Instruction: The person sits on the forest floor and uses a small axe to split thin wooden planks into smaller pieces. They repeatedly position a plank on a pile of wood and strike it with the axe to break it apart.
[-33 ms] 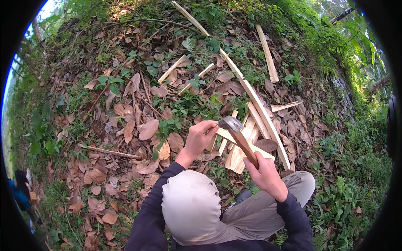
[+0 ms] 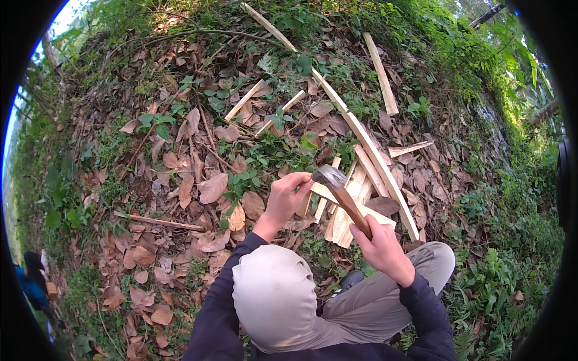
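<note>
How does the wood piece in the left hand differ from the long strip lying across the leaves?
The wood piece is short and gripped by the left hand under the hatchet; the long strip is far longer and lies loose on the leaves. The held piece is partly hidden by fingers; the strip shows nearly whole. Both are pale split wood.

The right hand (image 2: 383, 249) wraps the hatchet (image 2: 343, 198) handle, so the wood under the palm is hidden and the butt end cannot be seen. Beyond the grip, the hatchet head covers part of the split wood piece (image 2: 325, 194) that the left hand (image 2: 288, 198) steadies; those fingers hide its near end. A pale head covering (image 2: 274, 298) blocks the lap and ground nearer than the grip.
</note>
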Demonstrator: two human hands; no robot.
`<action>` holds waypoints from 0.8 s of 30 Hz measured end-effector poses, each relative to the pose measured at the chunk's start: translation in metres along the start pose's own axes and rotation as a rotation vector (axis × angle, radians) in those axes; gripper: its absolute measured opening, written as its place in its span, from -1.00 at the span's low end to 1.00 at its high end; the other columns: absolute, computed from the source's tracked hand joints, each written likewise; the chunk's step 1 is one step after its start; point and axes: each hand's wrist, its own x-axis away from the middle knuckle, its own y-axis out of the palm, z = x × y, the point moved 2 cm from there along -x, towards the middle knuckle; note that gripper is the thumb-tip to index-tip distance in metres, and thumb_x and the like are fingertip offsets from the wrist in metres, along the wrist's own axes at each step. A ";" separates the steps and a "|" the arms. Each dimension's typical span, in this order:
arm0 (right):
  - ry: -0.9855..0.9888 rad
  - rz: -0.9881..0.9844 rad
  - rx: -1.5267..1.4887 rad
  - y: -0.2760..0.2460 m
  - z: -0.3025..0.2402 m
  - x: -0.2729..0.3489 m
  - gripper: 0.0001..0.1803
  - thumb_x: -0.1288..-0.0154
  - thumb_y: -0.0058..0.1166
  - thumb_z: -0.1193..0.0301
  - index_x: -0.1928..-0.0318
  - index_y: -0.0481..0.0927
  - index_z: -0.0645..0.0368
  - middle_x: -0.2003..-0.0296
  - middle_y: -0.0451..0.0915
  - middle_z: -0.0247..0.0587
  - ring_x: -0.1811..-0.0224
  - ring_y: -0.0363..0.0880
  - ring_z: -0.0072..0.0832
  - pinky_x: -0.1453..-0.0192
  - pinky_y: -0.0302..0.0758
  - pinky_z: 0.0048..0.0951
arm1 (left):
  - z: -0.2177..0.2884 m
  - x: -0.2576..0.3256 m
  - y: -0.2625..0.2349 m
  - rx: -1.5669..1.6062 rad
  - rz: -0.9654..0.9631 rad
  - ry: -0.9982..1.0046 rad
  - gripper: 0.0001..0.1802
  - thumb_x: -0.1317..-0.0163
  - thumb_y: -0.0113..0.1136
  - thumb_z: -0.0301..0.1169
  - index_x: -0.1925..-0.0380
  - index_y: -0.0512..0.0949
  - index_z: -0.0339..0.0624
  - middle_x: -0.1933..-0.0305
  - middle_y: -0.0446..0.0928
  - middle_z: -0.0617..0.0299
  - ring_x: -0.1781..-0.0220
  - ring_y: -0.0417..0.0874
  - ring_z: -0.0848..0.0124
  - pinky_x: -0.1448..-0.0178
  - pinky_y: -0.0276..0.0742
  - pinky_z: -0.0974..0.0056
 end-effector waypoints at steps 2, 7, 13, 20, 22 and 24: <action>0.025 0.008 -0.049 -0.003 0.000 0.002 -0.71 -0.49 0.14 0.32 0.18 0.48 0.35 0.56 0.58 0.18 0.51 0.58 0.18 0.37 0.44 0.01 | 0.004 -0.001 0.005 0.016 -0.014 -0.044 -0.85 -0.30 0.40 -0.45 0.24 0.65 -0.29 0.19 0.75 0.11 0.29 0.76 0.25 0.21 0.64 0.26; 0.056 0.019 -0.106 -0.009 -0.001 0.009 -0.71 -0.54 0.09 0.33 0.19 0.45 0.37 0.59 0.53 0.20 0.52 0.57 0.14 0.40 0.43 -0.05 | 0.000 0.005 0.015 0.066 -0.007 -0.007 -0.88 -0.29 0.41 -0.48 0.25 0.67 -0.29 0.16 0.77 0.10 0.24 0.80 0.29 0.14 0.70 0.26; 0.047 0.002 -0.057 -0.005 0.004 0.013 -0.70 -0.56 0.08 0.32 0.20 0.42 0.36 0.60 0.51 0.20 0.54 0.54 0.11 0.42 0.40 -0.06 | 0.003 0.012 0.019 0.060 0.011 0.009 -0.88 -0.30 0.42 -0.45 0.25 0.69 -0.26 0.16 0.78 0.10 0.21 0.82 0.27 0.14 0.72 0.26; 0.040 -0.009 -0.064 -0.002 -0.001 0.017 -0.69 -0.57 0.07 0.31 0.19 0.42 0.37 0.61 0.51 0.18 0.56 0.53 0.10 0.43 0.39 -0.07 | 0.004 0.014 0.015 -0.041 -0.040 -0.027 -0.88 -0.29 0.41 -0.50 0.22 0.71 -0.30 0.16 0.78 0.09 0.15 0.83 0.34 0.05 0.73 0.29; 0.034 0.005 -0.045 -0.002 -0.002 0.016 -0.70 -0.56 0.07 0.32 0.18 0.43 0.37 0.61 0.51 0.17 0.55 0.54 0.11 0.42 0.40 -0.07 | 0.003 0.013 0.016 -0.036 -0.036 -0.026 -0.87 -0.30 0.41 -0.48 0.22 0.70 -0.28 0.15 0.78 0.08 0.17 0.82 0.30 0.09 0.72 0.28; 0.018 0.027 -0.050 -0.007 -0.010 0.016 -0.71 -0.56 0.07 0.34 0.17 0.43 0.37 0.60 0.52 0.18 0.54 0.55 0.13 0.41 0.41 -0.06 | 0.001 0.012 0.018 0.039 0.018 0.047 -0.86 -0.30 0.41 -0.42 0.23 0.69 -0.25 0.15 0.77 0.09 0.21 0.81 0.23 0.16 0.71 0.24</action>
